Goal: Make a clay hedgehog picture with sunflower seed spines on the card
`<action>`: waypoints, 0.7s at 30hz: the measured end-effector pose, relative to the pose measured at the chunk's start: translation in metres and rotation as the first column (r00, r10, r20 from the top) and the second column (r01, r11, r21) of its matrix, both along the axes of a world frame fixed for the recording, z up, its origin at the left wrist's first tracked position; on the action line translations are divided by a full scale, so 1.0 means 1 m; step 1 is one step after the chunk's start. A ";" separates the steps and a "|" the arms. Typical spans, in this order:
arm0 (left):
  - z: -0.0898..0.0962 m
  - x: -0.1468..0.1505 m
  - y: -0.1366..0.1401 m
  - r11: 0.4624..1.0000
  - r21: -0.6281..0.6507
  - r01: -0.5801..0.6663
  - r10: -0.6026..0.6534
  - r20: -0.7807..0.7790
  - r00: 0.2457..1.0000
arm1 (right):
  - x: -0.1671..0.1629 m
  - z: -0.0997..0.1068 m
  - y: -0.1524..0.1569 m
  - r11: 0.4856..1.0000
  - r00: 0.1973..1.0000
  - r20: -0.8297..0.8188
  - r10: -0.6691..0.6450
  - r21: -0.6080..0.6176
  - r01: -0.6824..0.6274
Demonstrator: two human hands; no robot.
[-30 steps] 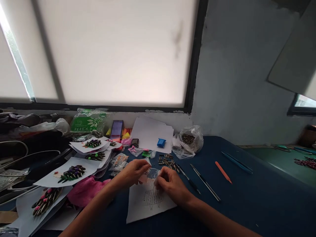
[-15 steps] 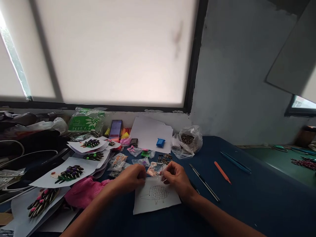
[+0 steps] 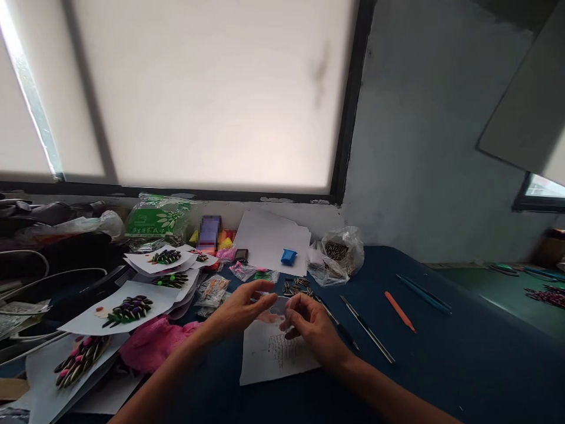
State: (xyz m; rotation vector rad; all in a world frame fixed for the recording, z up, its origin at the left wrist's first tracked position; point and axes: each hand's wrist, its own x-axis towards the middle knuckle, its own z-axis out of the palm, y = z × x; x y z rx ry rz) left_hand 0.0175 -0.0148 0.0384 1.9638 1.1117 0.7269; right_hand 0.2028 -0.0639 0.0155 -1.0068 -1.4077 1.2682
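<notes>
My left hand [image 3: 241,310] is stretched over the top left of a white paper, its fingers apart and holding nothing. My right hand [image 3: 311,324] has its fingertips curled together at the edge of a small clear plastic bag [image 3: 279,305] with pale peach clay in it. The bag is blurred and partly hidden between my hands. Below it lies the white paper [image 3: 256,371] with a line drawing of a spiky animal, partly covered by my right hand. Just beyond my right hand several striped sunflower seeds [image 3: 296,285] lie loose, beside a dark pen [image 3: 348,335].
At left are papers with seed-covered animals [image 3: 128,309] and pink clay [image 3: 150,344]. A blue clay packet [image 3: 288,257] sits on white sheets [image 3: 265,235]. Right of it stands a plastic bag of seeds [image 3: 338,253]. A metal rod [image 3: 368,330], orange tool [image 3: 399,312] and blue tweezers [image 3: 424,292] lie at right.
My left hand has lifted and its fingers have spread. My right hand and the small bag have shifted slightly, and the bag lies lower over the paper's top.
</notes>
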 end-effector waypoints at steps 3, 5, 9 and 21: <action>0.002 0.004 -0.005 0.984 -0.144 0.105 -0.095 0.078 0.992 | 0.000 -0.002 0.000 1.000 1.000 0.028 -0.011 0.017 0.011; 0.001 0.006 -0.006 0.969 -0.216 0.116 -0.088 0.136 0.987 | 0.001 -0.004 0.001 0.999 0.997 0.061 -0.048 0.028 0.046; -0.003 0.008 -0.007 0.958 -0.273 0.090 -0.028 0.226 0.974 | 0.002 -0.003 0.000 0.991 0.988 0.084 -0.128 0.061 0.123; -0.011 0.004 0.001 0.958 -0.264 0.109 -0.022 0.313 0.949 | 0.004 -0.011 0.005 0.998 0.988 0.145 -0.059 0.043 0.053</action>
